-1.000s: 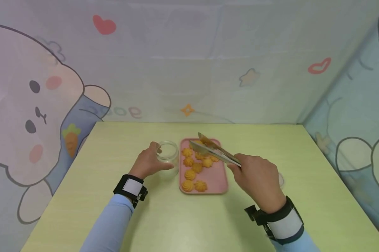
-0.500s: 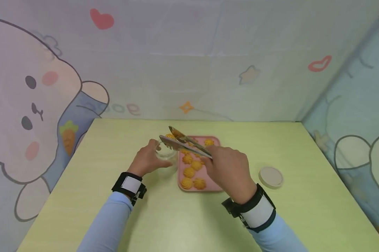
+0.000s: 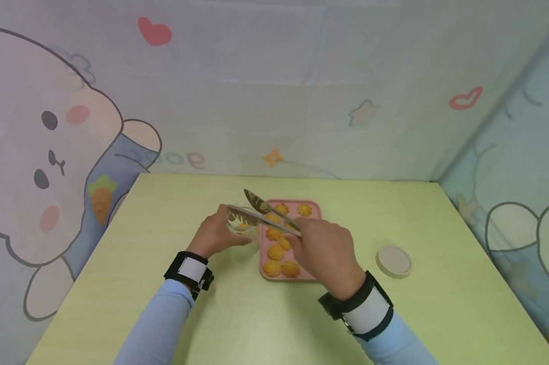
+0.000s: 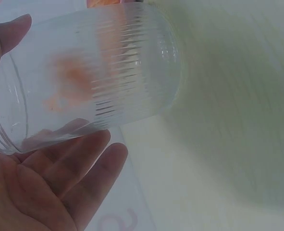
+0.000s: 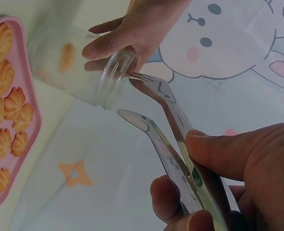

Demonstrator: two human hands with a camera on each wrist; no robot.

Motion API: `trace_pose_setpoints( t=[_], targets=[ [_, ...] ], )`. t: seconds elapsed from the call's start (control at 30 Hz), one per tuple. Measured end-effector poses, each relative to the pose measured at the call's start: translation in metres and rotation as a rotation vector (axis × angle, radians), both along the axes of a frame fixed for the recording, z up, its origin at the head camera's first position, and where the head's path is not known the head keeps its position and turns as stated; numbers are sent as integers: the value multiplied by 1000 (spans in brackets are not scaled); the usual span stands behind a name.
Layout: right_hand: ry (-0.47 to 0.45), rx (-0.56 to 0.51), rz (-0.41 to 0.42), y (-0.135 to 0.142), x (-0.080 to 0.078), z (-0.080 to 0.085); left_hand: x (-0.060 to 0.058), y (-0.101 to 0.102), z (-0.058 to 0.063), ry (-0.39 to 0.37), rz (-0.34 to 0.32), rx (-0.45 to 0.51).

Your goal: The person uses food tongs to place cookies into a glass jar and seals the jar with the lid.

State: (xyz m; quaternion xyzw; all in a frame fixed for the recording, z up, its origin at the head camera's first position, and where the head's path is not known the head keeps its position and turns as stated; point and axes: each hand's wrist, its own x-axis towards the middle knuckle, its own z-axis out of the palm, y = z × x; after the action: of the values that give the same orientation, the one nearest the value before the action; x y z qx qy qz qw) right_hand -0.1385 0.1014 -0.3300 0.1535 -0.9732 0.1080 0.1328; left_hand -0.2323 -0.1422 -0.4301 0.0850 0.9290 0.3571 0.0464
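Tongs (image 5: 179, 125) gripped in the right hand (image 3: 327, 251) have shifted left from over the pink tray (image 3: 294, 207) to the mouth of the glass jar (image 5: 81, 84), and their spread tips hold nothing. Thumb and fingers of the left hand (image 3: 215, 235) grip the jar, just left of the tray. One blurred cookie (image 4: 73, 77) shows inside it, so release appears complete; other cookies (image 3: 275, 252) lie on the tray.

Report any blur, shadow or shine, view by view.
Head view: soft shadow on the table beside the left sleeve; left wrist: the orange patch seen through the jar is blurred; right wrist: the tongs carry mirror-like reflections.
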Motion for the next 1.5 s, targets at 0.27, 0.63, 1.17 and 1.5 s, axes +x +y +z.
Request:
trace_pose_setpoints(
  t=[0.27, 0.63, 1.17, 1.5],
  targets=[
    [44, -26, -39, 10, 1, 2, -4, -2, 0, 24, -12, 27],
    [-3, -82, -80, 31, 9, -13, -7, -8, -5, 19, -13, 28],
    [-63, -57, -103, 74, 28, -38, -3, -6, -15, 33, 6, 29],
    [-191, 28, -89, 84, 39, -52, 3, -7, -13, 26, 15, 21]
  ],
)
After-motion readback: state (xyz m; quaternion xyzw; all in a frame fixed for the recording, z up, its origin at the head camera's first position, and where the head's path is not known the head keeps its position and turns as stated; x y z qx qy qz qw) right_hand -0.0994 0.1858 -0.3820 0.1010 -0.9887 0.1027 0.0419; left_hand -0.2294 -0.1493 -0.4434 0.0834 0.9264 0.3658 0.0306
